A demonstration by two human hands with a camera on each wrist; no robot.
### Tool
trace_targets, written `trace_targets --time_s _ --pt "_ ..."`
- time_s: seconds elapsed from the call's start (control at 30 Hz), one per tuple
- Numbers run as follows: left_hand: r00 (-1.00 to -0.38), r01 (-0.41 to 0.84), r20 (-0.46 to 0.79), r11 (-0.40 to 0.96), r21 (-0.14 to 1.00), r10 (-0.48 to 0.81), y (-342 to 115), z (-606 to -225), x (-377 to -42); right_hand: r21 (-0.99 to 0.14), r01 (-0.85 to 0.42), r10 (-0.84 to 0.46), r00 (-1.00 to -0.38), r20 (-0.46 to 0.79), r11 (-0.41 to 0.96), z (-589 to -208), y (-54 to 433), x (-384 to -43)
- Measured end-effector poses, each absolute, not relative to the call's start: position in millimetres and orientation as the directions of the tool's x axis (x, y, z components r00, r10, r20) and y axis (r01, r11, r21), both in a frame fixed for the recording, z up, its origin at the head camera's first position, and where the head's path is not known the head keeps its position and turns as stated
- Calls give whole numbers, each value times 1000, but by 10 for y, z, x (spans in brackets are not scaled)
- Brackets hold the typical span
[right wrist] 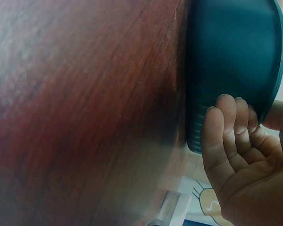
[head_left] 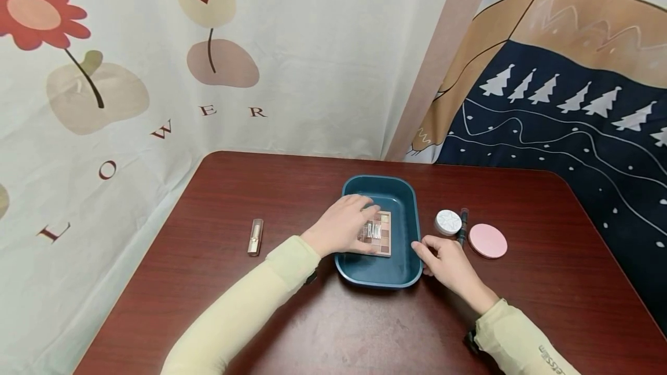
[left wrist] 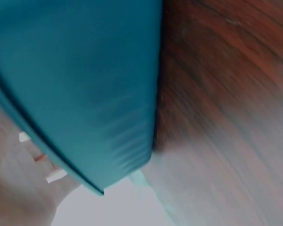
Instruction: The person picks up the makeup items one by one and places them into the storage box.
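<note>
In the head view, a blue rectangular tray point(head_left: 379, 280) stands on the table. My left hand point(head_left: 341, 224) reaches over its left rim and holds an eyeshadow palette point(head_left: 384, 236) inside, thumb by the near edge and fingers by the far edge. The hand covers the palette's left part. At the tray's right rim, my right hand point(head_left: 449, 264) pinches the wall near the front corner. The right wrist view has the right hand's fingers point(right wrist: 216, 129) along the outer wall and the thumb up at the rim.
Right of the tray are a round white case point(head_left: 448, 222), a dark slim tube point(head_left: 463, 225) and a round pink compact point(head_left: 487, 241). A lipstick point(head_left: 255, 237) lies to the left on the brown table point(head_left: 219, 207). Printed curtains hang behind the table's far edge.
</note>
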State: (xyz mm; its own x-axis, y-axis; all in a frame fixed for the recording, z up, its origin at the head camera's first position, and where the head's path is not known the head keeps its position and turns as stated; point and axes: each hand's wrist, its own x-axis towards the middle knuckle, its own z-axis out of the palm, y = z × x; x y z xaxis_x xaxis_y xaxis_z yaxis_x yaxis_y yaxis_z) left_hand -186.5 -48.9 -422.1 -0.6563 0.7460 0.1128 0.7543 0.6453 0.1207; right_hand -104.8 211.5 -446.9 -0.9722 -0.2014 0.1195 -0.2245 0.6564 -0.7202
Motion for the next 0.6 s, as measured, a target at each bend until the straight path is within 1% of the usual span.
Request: trace_targets --time_s 0.13,0.3,0.47,0.6 --pt "-645 764 155 634 122 748 -606 -4191 -1850 -720 -219 -199 -973 114 658 -4462 2115 -1044" --pt "-647 762 201 634 129 736 -775 -4187 -1827 -719 -216 -201 -974 109 660 -4460 2115 -1040" --pt "-659 750 224 649 128 718 -934 -4198 -1809 -722 -218 -204 -973 108 657 -4465 2116 -1045" --pt "-679 733 220 662 156 700 -1043 -4181 -1786 -721 -224 -205 -972 116 656 -4470 2119 -1050"
